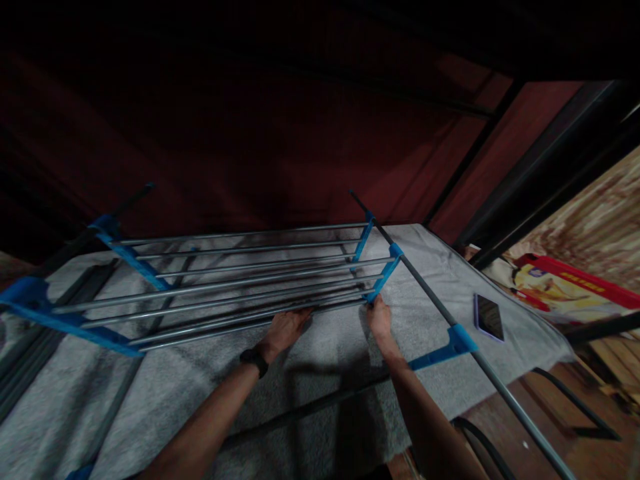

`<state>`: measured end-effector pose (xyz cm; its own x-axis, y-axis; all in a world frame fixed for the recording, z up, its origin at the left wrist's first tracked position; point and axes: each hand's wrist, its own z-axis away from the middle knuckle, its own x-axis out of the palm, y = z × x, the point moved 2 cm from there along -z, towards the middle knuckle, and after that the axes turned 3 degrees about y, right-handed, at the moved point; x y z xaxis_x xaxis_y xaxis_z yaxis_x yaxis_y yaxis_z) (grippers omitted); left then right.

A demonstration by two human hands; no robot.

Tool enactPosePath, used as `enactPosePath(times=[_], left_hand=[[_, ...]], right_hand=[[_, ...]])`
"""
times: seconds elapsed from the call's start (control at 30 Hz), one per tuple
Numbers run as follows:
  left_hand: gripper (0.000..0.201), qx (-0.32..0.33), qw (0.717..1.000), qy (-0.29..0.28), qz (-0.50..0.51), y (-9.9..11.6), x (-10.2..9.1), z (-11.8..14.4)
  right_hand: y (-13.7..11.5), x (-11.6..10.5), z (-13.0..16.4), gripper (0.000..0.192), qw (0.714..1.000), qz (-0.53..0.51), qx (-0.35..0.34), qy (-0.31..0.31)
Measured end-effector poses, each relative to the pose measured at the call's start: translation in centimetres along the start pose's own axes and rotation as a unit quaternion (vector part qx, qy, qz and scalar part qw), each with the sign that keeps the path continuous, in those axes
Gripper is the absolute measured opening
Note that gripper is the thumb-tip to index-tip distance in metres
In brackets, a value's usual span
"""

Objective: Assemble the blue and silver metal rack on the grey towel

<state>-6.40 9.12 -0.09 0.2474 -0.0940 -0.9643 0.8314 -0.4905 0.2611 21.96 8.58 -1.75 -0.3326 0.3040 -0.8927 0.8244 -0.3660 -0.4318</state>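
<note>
Head view (clock directions taken from the centre of the view). The rack (215,286), a framework of slender grey metal tubes and bright blue brackets, rests at eight o'clock on a rumpled grey cloth (185,380). Its tubes have a dull sheen and run roughly parallel in two banks, near and far, between blue brackets at either end. The long axis, that of these tubes, extends from nine o'clock to three o'clock, rising slightly toward the three o'clock end. Two poles cross the ends: the left pole (67,250) slants from one or two o'clock toward eight, the right pole (427,288) from between ten and eleven toward between four and five. A further blue bracket (440,352) sits on the right pole at four o'clock, passing behind the right forearm (425,413).

The left hand (287,328), at seven o'clock, wears a black wristband (254,362); its fingers touch the nearest tube, but whether they are closed round it cannot be told. The right hand (380,317), between four and five o'clock, is clamped on the lower end of the near right bracket (385,275). A phone (489,317) lies on the cloth just past three o'clock, well apart from both hands.
</note>
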Motion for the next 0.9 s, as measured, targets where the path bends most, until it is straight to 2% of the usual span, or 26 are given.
enactPosePath(times=[0.47, 0.7, 0.9], left_hand=[[0.039, 0.014, 1.0, 0.006, 0.005, -0.22, 0.06, -0.06], [0.039, -0.012, 1.0, -0.021, 0.016, -0.11, 0.26, -0.09], [0.039, -0.004, 0.999, 0.009, 0.032, 0.01, -0.06, 0.05]], right_hand=[[-0.11, 0.35, 0.26, 0.042, 1.0, 0.02, -0.001, 0.0], [-0.63, 0.58, 0.48, 0.041, 0.999, 0.032, 0.017, 0.001], [-0.92, 0.22, 0.55, 0.046, 0.999, 0.04, 0.019, 0.004]])
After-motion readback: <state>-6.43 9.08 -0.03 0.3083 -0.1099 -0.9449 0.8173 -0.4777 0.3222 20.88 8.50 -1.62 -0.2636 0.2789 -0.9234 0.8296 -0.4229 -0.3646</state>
